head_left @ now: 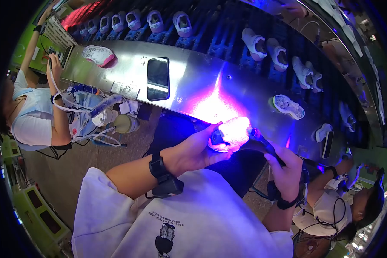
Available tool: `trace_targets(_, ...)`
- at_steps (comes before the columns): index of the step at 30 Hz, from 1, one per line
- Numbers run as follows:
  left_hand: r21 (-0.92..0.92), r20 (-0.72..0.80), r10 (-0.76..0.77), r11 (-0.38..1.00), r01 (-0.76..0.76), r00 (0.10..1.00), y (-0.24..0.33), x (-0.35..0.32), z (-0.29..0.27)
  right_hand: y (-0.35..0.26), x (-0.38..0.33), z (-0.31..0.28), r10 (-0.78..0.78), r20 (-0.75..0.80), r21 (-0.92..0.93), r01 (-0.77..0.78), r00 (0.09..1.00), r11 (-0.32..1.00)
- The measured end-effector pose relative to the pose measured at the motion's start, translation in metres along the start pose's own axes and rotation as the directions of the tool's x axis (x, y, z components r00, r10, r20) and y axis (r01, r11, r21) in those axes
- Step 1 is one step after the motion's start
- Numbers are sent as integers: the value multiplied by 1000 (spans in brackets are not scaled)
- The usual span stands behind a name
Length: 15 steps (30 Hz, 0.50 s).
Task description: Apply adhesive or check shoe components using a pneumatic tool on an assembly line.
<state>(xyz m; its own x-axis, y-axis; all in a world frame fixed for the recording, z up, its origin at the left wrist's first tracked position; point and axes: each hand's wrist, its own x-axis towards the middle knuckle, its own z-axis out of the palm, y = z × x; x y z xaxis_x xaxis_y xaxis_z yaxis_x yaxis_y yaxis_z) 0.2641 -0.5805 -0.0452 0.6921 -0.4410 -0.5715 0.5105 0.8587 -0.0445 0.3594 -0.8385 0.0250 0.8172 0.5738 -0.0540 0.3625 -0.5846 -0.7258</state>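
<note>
My left hand is wrapped round a shoe and holds it up in front of the bench edge. Strong pink-white light washes out most of the shoe's surface. In my right hand is a slim, dark-handled tool, its tip touching or very close to the shoe's right side. Glare hides the exact kind of tip. On the bench right of the shoe lies a separate shoe sole, pale with a green-lit rim.
Beyond the metal bench runs a dark conveyor bearing several white shoes. A phone and a pink-edged sole lie on the bench. Co-workers sit at left and right. Containers stand at left.
</note>
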Motion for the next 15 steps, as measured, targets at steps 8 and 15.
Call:
trace_targets(8, -267, 259, -94, 950, 165, 961, -5, 5, -2, 24, -2, 37, -12, -72, 206, 26, 997, 978)
trace_targets(15, -86, 136, -95, 990, 107, 986, -12, 4, 10, 50, -32, 46, -34, -167, 95, 51, 985, 994)
